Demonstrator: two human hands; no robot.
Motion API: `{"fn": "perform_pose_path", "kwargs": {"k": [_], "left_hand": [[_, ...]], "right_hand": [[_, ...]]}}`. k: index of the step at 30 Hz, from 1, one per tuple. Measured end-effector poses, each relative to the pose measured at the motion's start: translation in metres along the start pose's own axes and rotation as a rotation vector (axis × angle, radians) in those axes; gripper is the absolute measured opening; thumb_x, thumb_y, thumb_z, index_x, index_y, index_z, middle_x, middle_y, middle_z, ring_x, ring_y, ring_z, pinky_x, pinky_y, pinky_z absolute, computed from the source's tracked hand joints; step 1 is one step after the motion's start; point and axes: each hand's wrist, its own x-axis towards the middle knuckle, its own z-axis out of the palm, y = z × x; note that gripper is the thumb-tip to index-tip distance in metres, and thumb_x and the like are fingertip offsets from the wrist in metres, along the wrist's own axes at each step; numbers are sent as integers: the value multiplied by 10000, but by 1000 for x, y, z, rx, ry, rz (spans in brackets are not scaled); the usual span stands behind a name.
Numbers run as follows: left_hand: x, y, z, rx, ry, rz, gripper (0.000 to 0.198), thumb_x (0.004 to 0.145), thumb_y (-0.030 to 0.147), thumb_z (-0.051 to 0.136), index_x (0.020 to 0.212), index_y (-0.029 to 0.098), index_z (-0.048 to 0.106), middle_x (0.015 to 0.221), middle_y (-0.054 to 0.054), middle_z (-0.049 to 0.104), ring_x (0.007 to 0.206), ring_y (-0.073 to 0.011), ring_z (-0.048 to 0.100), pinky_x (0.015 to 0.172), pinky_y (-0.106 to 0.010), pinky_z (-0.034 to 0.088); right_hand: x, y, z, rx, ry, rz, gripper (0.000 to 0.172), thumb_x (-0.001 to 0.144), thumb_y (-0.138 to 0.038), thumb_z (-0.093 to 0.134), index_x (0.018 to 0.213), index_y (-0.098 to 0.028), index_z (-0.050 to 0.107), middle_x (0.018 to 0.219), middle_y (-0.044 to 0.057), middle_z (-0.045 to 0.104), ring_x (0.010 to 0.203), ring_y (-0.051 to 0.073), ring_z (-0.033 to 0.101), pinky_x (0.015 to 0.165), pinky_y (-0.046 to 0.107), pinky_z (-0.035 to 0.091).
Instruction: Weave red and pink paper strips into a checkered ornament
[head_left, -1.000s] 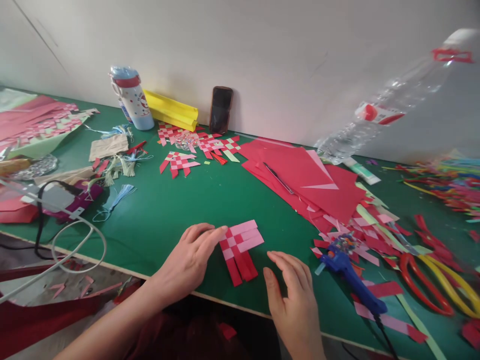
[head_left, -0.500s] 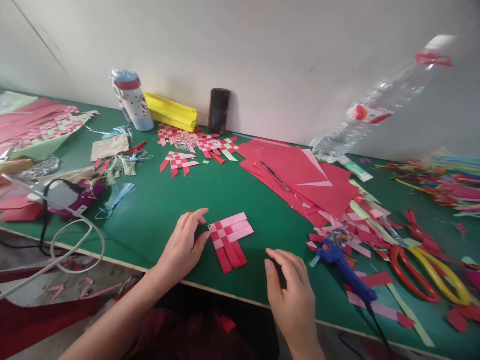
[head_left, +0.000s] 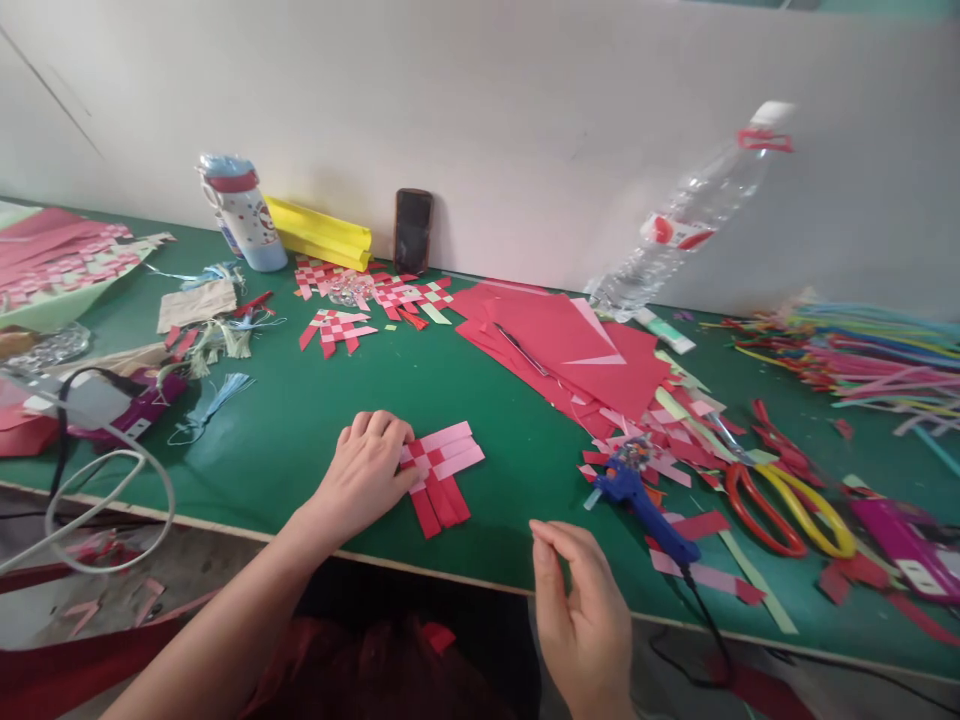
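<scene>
A woven paper piece [head_left: 442, 478] lies flat on the green table, checked red and pink at its left part, with pink strips fanning to the right and red strips toward me. My left hand [head_left: 367, 465] rests at its left corner, fingers curled and the thumb on its edge, closing on that corner. Part of the piece is hidden under the fingers. To the right, near the table's front edge, my right hand [head_left: 581, 605] hovers apart from the paper. Its thumb and index tips meet, and I see nothing between them.
On the right lie a blue glue gun [head_left: 645, 505], red-and-yellow-handled scissors [head_left: 787, 510] and paper scraps. Behind are red paper sheets [head_left: 555, 340], a pen [head_left: 520, 348], a leaning plastic bottle [head_left: 682, 225] and a phone [head_left: 413, 230]. Tassels [head_left: 217, 405] and a white cable [head_left: 150, 480] lie left.
My left hand has curled its fingers onto the woven piece's corner. My right thumb and index finger have come together. The view has swung slightly to the right.
</scene>
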Motion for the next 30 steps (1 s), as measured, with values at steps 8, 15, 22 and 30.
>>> {"fn": "perform_pose_path", "kwargs": {"k": [8, 15, 22, 30], "left_hand": [[-1, 11, 0, -685, -109, -109, 136, 810, 221, 576, 903, 211, 477, 821, 26, 540, 734, -143, 511, 690, -278, 418], [0, 31, -9, -1260, -283, -136, 425, 788, 300, 705, 1121, 181, 469, 824, 27, 566, 669, -92, 529, 651, -232, 414], [-2, 42, -3, -1418, -347, -240, 756, 659, 289, 833, 1292, 222, 426, 906, 11, 591, 717, -106, 577, 676, -238, 468], [-5, 48, 10, -1274, -290, -231, 787, 693, 251, 784, 1372, 225, 387, 809, 45, 573, 634, -97, 575, 600, -205, 456]], "right_hand": [[5, 4, 8, 332, -64, 372, 351, 911, -302, 584, 1252, -232, 544, 1220, 132, 625, 987, 209, 680, 815, 366, 599], [34, -4, 23, 800, -170, 591, 664, 839, -405, 685, 1389, -219, 363, 1189, 161, 687, 1042, 284, 695, 867, 485, 585], [34, -13, 28, 827, -121, 670, 646, 838, -396, 686, 1369, -214, 366, 1080, 134, 736, 944, 274, 728, 823, 462, 600], [25, -18, 17, 691, -109, 549, 510, 883, -363, 626, 1325, -217, 419, 1150, 128, 696, 1006, 236, 707, 851, 384, 598]]}}
